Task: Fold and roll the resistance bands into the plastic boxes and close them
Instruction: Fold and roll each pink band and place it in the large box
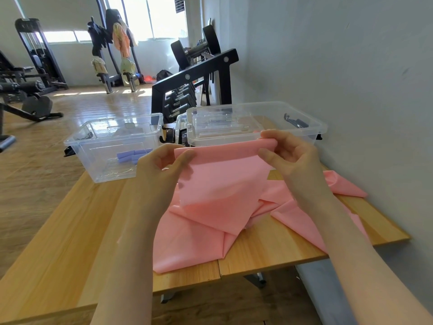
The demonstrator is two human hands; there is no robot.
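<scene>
A wide pink resistance band [218, 191] lies crumpled across the wooden table [61, 242], its upper edge lifted off the surface. My left hand [164, 165] pinches that edge's left corner and my right hand [288, 153] pinches its right corner, with the band hanging stretched between them. Behind my left hand stands an open clear plastic box [93, 146] with a rolled purple band [131, 156] inside. Behind my right hand stands a second clear box [311, 134] with a clear lid [225, 123] resting on it.
A grey wall [351, 78] runs close along the table's right side. A black dumbbell rack [194, 85] stands just behind the boxes. Gym machines and a wooden floor fill the room to the left. The table's front edge is near my forearms.
</scene>
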